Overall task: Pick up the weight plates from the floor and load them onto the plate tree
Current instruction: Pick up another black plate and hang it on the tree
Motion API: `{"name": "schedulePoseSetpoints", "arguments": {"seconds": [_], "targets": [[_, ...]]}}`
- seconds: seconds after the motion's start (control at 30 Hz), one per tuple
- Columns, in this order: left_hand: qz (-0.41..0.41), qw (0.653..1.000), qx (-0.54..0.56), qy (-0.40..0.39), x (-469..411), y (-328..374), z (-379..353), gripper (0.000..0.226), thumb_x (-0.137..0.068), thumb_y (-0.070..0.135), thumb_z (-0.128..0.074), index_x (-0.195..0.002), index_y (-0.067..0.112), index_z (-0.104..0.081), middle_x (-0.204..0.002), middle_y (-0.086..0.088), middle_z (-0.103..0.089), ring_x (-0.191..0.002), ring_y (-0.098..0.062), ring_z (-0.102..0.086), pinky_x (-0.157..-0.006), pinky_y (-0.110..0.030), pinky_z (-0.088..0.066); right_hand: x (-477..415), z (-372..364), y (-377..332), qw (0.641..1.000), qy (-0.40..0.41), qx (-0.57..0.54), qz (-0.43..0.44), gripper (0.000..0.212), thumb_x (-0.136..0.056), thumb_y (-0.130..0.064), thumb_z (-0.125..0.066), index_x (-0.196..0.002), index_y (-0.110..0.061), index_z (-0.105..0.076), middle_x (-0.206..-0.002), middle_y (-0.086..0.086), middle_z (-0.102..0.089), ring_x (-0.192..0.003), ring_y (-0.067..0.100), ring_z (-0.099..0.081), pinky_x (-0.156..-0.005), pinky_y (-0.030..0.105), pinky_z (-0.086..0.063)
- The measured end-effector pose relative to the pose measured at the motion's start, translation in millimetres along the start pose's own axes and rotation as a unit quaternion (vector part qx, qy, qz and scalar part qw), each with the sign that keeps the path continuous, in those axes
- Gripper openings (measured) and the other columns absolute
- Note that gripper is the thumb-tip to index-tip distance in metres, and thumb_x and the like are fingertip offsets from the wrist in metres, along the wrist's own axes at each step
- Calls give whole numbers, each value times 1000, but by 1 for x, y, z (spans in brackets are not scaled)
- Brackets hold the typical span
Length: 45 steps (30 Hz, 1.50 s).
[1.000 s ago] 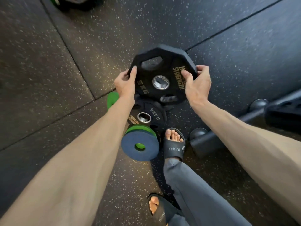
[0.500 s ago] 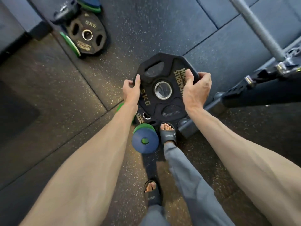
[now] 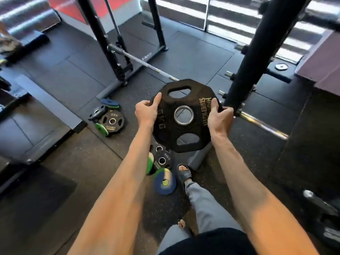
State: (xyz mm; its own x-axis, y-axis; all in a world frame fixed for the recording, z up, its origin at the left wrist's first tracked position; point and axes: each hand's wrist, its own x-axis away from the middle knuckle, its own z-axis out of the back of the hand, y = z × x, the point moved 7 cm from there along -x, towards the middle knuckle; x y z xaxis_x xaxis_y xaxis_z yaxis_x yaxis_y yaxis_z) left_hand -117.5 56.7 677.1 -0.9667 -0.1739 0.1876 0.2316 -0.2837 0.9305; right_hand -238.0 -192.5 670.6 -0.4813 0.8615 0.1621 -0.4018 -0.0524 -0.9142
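Note:
I hold a black 5 kg weight plate (image 3: 184, 133) in front of me, flat face towards the camera. My left hand (image 3: 146, 112) grips its left rim and my right hand (image 3: 219, 116) grips its right rim. Just right of the plate stands a thick black upright (image 3: 257, 54) with a chrome peg (image 3: 263, 127) sticking out near my right hand. On the floor below the plate lie a small black 2.5 kg plate (image 3: 162, 161), a green disc (image 3: 150, 165) and a blue disc (image 3: 164, 184).
A second pile of plates (image 3: 110, 120) lies on the floor to the left, beside a bench (image 3: 46, 107). A barbell (image 3: 143, 66) rests low on a black rack (image 3: 117, 52) behind. My sandalled foot (image 3: 184, 173) stands next to the blue disc.
The plate has risen from the floor pile to about waist height, still held by both hands. My view has lifted, bringing the rack, upright and chrome peg into sight.

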Motion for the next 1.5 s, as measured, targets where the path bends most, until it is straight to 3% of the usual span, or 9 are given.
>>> {"name": "schedulePoseSetpoints", "arguments": {"seconds": [0.1,0.33,0.5,0.6,0.77,0.93,1.07,1.27,1.5], "targets": [[-30,999,15,-25,49,70,-7,51,-77,61,-73,-76,10,-69,-71,2,-67,-64,-10,-58,-64,-25,-42,2,73,-36,999,27,-38,1,54,-92,-59,-54,-109,-8,-55,-109,12,-67,-102,31,-65,-91,47,-54],[-63,986,90,-126,142,155,-73,69,-65,67,-78,-88,3,-71,-78,-3,-73,-73,-16,-67,-80,-41,-58,-8,243,-81,992,82,-98,2,55,-89,-54,-64,-109,-3,-62,-97,5,-64,-89,19,-60,-74,30,-45],[-70,962,111,-241,204,193,-160,49,-75,54,-79,-89,8,-68,-82,-4,-74,-79,-18,-72,-76,-34,-58,-27,344,-68,977,160,-141,-27,47,-86,-49,-70,-108,-8,-63,-99,4,-69,-89,16,-67,-78,33,-55],[-55,947,112,-297,233,210,-222,44,-76,52,-79,-91,13,-68,-88,-6,-75,-84,-19,-73,-78,-33,-59,-48,395,-53,968,190,-160,-41,45,-90,-45,-68,-116,-10,-60,-105,4,-68,-83,9,-63,-62,23,-48],[-67,938,95,-326,267,240,-328,46,-73,51,-82,-90,10,-68,-82,-6,-74,-78,-20,-72,-82,-41,-61,-107,466,-33,949,265,-163,-41,50,-85,-51,-70,-110,-9,-64,-106,7,-71,-96,18,-69,-86,35,-57],[-103,929,72,-349,301,282,-408,38,-80,52,-76,-87,17,-63,-79,0,-68,-76,-15,-68,-68,-22,-56,-169,518,-30,936,304,-176,-25,47,-88,-47,-68,-110,-6,-62,-106,7,-68,-93,15,-67,-71,23,-52],[-106,927,69,-352,306,311,-464,35,-79,50,-77,-79,18,-63,-76,-1,-67,-70,-13,-66,-68,-26,-57,-217,543,-32,928,331,-168,-33,45,-89,-48,-67,-107,-7,-63,-103,5,-68,-95,19,-66,-86,34,-55],[-113,926,56,-356,282,349,-562,38,-80,49,-77,-88,13,-66,-77,0,-68,-63,-6,-63,-49,-11,-48,-314,554,-39,922,341,-178,-38,45,-90,-46,-68,-107,-5,-63,-104,7,-69,-96,20,-67,-91,39,-56],[-141,921,69,-357,230,417,-675,39,-79,51,-77,-90,14,-68,-82,-5,-71,-74,-17,-70,-66,-24,-57,-447,556,-82,914,351,-203,-14,41,-91,-39,-69,-112,-3,-66,-105,6,-71,-101,21,-68,-96,40,-54]]}}
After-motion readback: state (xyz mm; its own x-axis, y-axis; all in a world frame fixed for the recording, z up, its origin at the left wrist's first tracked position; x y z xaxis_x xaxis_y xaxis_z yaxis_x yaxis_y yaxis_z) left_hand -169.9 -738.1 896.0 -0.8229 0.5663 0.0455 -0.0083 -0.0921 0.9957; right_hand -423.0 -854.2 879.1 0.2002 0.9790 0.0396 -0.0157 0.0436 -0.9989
